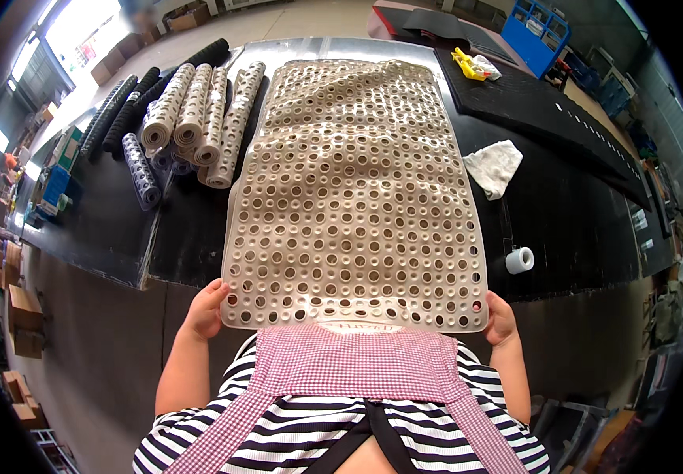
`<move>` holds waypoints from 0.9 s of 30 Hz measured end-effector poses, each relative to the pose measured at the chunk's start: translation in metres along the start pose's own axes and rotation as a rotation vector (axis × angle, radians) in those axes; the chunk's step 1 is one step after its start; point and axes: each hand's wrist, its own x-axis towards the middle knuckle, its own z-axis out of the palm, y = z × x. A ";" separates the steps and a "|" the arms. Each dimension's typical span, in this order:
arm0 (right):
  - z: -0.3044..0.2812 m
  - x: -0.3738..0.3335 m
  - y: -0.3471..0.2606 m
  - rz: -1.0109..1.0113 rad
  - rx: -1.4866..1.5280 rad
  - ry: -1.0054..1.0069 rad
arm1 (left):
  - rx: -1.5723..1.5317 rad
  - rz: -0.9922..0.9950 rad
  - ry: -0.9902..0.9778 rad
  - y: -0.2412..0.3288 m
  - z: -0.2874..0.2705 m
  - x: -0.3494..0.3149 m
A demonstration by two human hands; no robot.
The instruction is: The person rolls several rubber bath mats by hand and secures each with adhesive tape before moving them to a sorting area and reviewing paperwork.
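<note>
A beige rubber bath mat, full of round holes, lies stretched out in front of me, its far part rippled on the table and its near edge reaching past the table toward my apron. At the near left corner, my left hand is closed on the mat's edge. My right hand grips the opposite near corner, with a fingertip showing through a hole. Beneath the far part there seem to be more mat edges, showing along the left side.
Rolled beige mats are piled left of the flat mat, beside black rolls and a bluish clear roll. To the right are a white cloth, a white tape roll, a yellow tool and black sheets on the black table.
</note>
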 end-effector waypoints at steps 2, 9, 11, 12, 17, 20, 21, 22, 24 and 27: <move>-0.007 -0.009 -0.008 0.008 -0.037 -0.144 | 0.044 -0.170 -0.108 0.009 -0.001 -0.013; 0.027 0.003 -0.041 -0.038 0.143 -0.234 | -0.506 0.011 -0.084 0.013 0.038 0.005; 0.009 0.039 -0.035 -0.218 0.595 -0.340 | -0.776 0.164 -0.012 0.016 0.069 0.040; 0.035 0.046 -0.040 -0.217 0.620 -0.254 | -0.708 0.354 -0.138 0.024 0.089 0.045; 0.111 0.085 -0.024 -0.482 -0.166 -0.006 | 0.358 0.606 -0.001 0.022 0.126 0.093; 0.134 0.078 -0.028 -0.437 -0.871 -0.032 | 1.153 0.841 -0.030 0.038 0.148 0.083; 0.139 0.077 -0.028 -0.755 -1.200 -0.017 | 1.566 1.093 -0.039 0.039 0.154 0.080; 0.143 0.074 -0.028 -1.083 -1.520 -0.002 | 1.605 1.047 -0.063 0.039 0.159 0.076; 0.155 0.056 -0.030 -1.026 -1.657 -0.053 | 1.705 1.039 -0.053 0.031 0.158 0.067; 0.148 0.043 -0.016 -0.981 -1.814 -0.116 | 1.787 0.955 -0.070 0.014 0.151 0.049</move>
